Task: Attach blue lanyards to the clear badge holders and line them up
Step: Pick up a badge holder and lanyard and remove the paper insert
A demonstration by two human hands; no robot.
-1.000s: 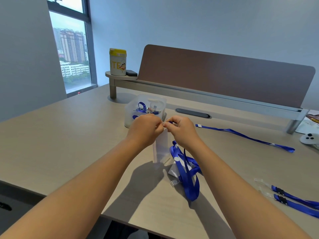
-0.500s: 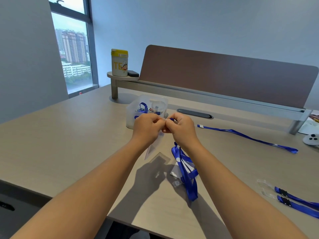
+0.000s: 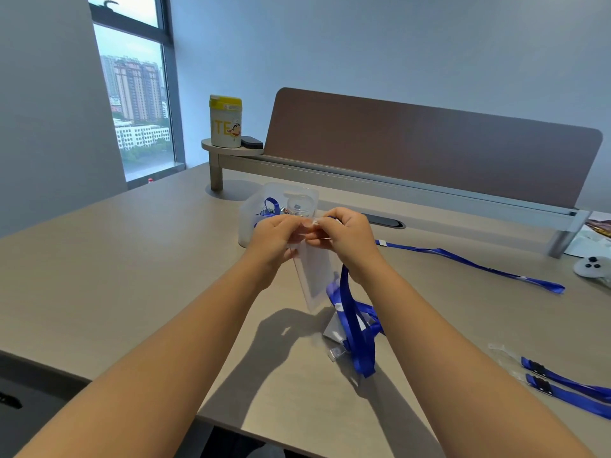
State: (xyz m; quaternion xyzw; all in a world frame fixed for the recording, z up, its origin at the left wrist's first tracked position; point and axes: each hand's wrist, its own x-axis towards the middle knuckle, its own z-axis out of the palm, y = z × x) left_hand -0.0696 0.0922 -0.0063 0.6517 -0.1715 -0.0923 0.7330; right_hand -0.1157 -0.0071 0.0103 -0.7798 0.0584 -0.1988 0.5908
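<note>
My left hand and my right hand meet above the desk, both pinching the top edge of a clear badge holder that hangs down between them. A blue lanyard drops from my right hand and piles on the desk over another clear holder. A second blue lanyard lies stretched out at the right. Two more blue lanyards with clear holders lie side by side at the far right.
A clear plastic box with lanyards and clips stands just beyond my hands. A yellow-lidded canister sits on a raised shelf by the brown divider panel. A white controller rests at the right edge.
The badge holder swung out tilted half a second ago and now hangs nearly straight again. Both hands stay together at its top, fingers shifted slightly.
</note>
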